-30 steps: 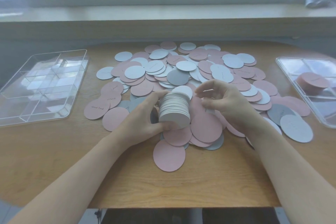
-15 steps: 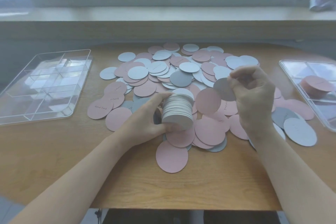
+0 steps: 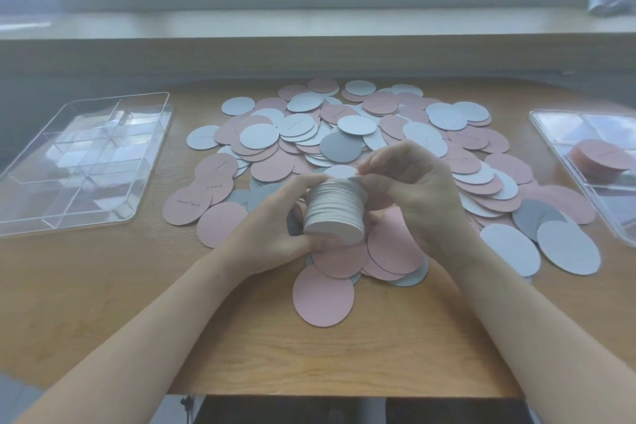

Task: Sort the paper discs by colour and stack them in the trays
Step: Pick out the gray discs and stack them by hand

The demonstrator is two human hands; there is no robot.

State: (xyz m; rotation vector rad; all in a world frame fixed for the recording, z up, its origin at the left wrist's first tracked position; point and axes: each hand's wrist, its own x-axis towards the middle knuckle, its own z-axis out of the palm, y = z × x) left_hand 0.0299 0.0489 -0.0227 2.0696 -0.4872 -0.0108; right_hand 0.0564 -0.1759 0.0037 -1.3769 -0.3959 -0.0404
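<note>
My left hand (image 3: 275, 227) grips a thick stack of grey discs (image 3: 335, 208), held just above the table's middle. My right hand (image 3: 413, 189) curls over the stack from the right, its fingertips pinching a disc at the stack's top edge. A wide heap of loose pink and grey discs (image 3: 344, 134) covers the table behind and beside both hands. One pink disc (image 3: 322, 296) lies alone nearest to me. A clear divided tray (image 3: 151, 134) stands at the left with no discs in it. A second clear tray (image 3: 547, 124) at the right holds a stack of pink discs (image 3: 600, 157).
The wooden table (image 3: 103, 303) ends at a front edge close to me. A window sill (image 3: 309, 24) runs behind the table, with a small crumpled object (image 3: 605, 3) at its right end.
My right hand picked a grey disc from the heap, lifted it to the right, then brought it back to the top of the stack. My left hand kept the stack in place.
</note>
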